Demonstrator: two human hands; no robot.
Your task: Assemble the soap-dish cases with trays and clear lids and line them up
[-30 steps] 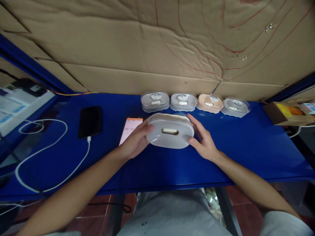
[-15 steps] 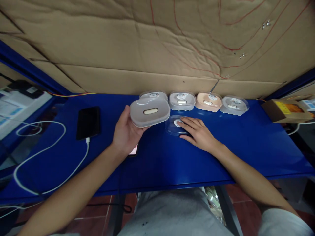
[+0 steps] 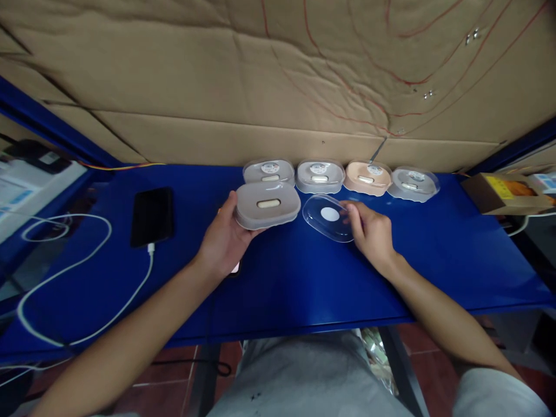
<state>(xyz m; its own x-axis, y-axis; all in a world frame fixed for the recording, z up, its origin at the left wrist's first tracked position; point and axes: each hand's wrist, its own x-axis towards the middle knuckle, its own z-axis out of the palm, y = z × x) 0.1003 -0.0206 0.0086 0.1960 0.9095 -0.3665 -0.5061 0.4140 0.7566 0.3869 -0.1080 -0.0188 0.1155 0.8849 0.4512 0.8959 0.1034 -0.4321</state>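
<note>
Fingers of the right hand pinch the clear oval plastic lid by its edge over the blue worktop; the left hand clamps the grey oval plastic container at its left end. Gripping the lid lightly should avoid bending it.

This looks like a workshop: a plain blue worktop has cardboard sheeting behind its back edge, similar lidded boxes lined up along that edge, an open carton at the right back corner and red floor tiles below its front edge.
</note>
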